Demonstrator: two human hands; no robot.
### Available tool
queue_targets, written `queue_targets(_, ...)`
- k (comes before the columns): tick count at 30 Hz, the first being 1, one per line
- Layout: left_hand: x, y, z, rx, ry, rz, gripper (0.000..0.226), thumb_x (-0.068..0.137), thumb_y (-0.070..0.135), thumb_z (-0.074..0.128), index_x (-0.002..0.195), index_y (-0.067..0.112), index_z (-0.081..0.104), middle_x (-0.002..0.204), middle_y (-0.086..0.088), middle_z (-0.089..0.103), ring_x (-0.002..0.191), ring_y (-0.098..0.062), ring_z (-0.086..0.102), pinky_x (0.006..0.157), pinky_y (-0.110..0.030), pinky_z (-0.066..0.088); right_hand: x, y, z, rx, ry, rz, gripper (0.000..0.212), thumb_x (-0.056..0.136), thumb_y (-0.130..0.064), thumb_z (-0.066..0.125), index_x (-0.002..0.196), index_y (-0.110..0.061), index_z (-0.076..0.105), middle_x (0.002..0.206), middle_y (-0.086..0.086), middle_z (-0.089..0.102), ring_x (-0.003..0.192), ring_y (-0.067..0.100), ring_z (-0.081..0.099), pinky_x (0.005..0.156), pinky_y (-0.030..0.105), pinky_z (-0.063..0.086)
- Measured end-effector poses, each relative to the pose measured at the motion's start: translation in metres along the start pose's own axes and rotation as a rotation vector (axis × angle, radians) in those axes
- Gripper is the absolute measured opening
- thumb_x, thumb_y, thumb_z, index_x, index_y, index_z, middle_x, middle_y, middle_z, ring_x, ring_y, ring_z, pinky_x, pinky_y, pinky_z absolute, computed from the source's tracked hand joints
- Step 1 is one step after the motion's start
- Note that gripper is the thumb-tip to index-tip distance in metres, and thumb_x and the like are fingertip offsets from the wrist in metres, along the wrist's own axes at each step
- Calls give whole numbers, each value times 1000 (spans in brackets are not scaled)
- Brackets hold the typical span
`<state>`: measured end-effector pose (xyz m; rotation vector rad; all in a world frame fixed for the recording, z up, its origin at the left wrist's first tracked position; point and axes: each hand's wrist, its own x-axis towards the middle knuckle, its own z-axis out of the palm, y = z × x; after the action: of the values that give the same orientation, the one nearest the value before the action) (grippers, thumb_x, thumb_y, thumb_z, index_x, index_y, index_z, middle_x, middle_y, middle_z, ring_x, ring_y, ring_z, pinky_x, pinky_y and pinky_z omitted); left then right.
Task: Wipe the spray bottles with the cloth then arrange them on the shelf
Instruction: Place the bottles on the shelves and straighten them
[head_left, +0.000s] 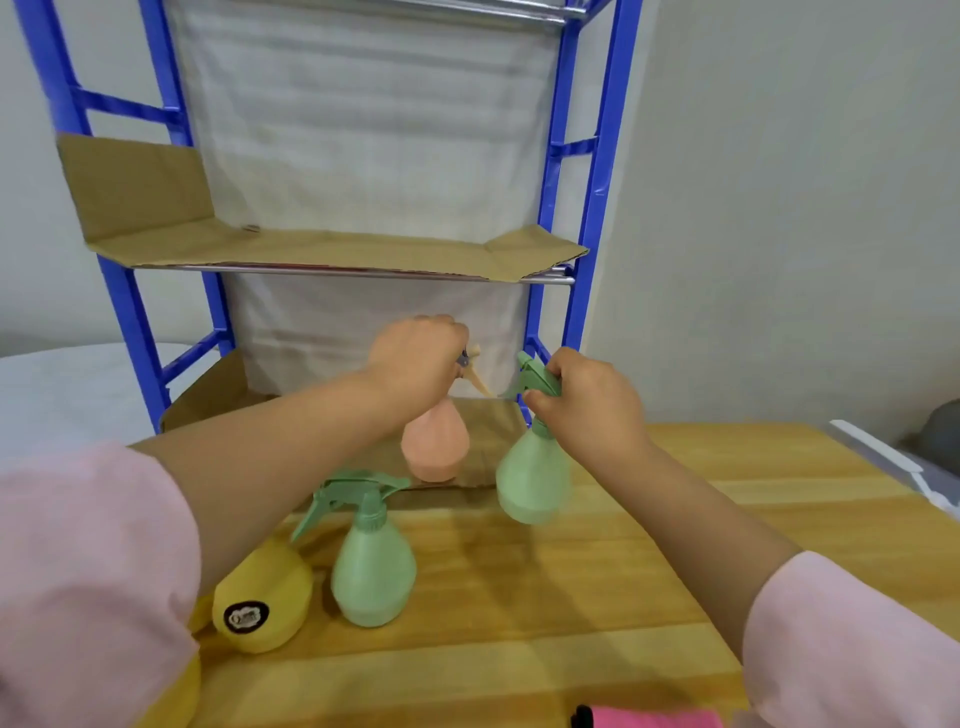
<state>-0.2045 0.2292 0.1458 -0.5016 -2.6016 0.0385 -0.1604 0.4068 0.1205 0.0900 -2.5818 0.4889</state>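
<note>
Peach spray bottle (435, 447), two green spray bottles (532, 478), yellow bottle (265, 597) with black label, blue shelf frame (597, 156), pink cloth (654, 718).

Middle shelf open, tabletop front crowded

The cardboard-lined middle shelf (332, 249) lies bare; a green bottle (373, 571) and yellow bottle (265, 597) block the tabletop (597, 597) front-left.

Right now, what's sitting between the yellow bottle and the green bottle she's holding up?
In the head view, another green spray bottle stands on the wooden table, between the yellow bottle and the green bottle held in the right hand.
</note>
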Motion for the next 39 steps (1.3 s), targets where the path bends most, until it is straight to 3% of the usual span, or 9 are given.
queue_targets(8, 37, -22, 34, 110, -2, 27, 15, 91, 15, 52, 104, 9, 56, 104, -8, 56, 91, -27, 56, 61, -31, 35, 54, -13, 40, -120, 49, -87, 20, 91, -29, 56, 92, -10, 49, 77, 3, 49, 66, 25, 44, 56, 29, 32)
queue_targets(12, 46, -28, 47, 104, -26, 44, 17, 92, 10, 47, 106, 9, 56, 104, -8, 55, 93, -26, 55, 63, -31, 37, 73, -12, 64, -184, 52, -107, 22, 91, -25, 56, 84, -13, 39, 77, 7, 55, 65, 26, 46, 55, 30, 33)
queue_targets(20, 58, -32, 58, 72, -47, 69, 24, 96, 16, 39, 108, 6, 58, 109, -11, 55, 99, -30, 54, 67, -31, 35, 93, -6, 90, -363, 72, -152, 15, 88, -9, 57, 84, -10, 43, 61, 1, 36, 57, 25, 42, 42, 24, 14)
queue_targets(27, 64, -36, 61, 160, -66, 52, 19, 94, 11, 44, 107, 6, 56, 109, -12, 54, 100, -30, 54, 64, -32, 33, 107, -9, 95, -430, 74, -220, 10, 88, -7, 60, 94, -3, 52, 71, 6, 43, 58, 25, 42, 42, 25, 10)
queue_targets(30, 64, -39, 61, 204, -61, 45, 20, 93, 10, 46, 111, 6, 54, 111, -11, 53, 102, -29, 54, 63, -33, 32, 109, -14, 97, -446, 87, -195, 37, 50, -2, 87, 68, -3, 55, 49, 6, 46, 35, 24, 43, 44, 14, 3)
queue_targets(32, 64, -44, 63, 241, -40, 51, 21, 90, 6, 50, 111, 7, 53, 111, -10, 53, 101, -27, 54, 62, -33, 33, 116, -11, 105, -377, 212, -247, 47, 22, 6, 85, 53, -4, 51, 36, 5, 42, 22, 21, 38, 44, 8, 9)
queue_targets(33, 64, -47, 63, 250, -36, 51, 22, 89, 5, 51, 111, 7, 53, 111, -9, 53, 101, -27, 54, 62, -33, 33, 117, -13, 104, -396, 233, -251, 46, 20, 8, 83, 52, -3, 51, 36, 5, 43, 22, 21, 38, 43, 10, 12)
queue_targets(37, 61, -53, 68, 268, -46, 69, 21, 91, 7, 50, 111, 7, 53, 111, -10, 53, 100, -27, 55, 63, -33, 34, 121, -10, 113, -451, 90, -214, 20, 75, 2, 68, 90, -1, 55, 69, 10, 55, 52, 25, 46, 40, 21, 19)
queue_targets(39, 60, -55, 71, 251, -44, 84, 19, 92, 10, 48, 111, 7, 54, 110, -10, 54, 100, -28, 55, 63, -33, 34, 122, -8, 118, -429, 109, -204, 14, 86, -6, 62, 96, -2, 53, 75, 9, 55, 58, 24, 43, 40, 22, 15)
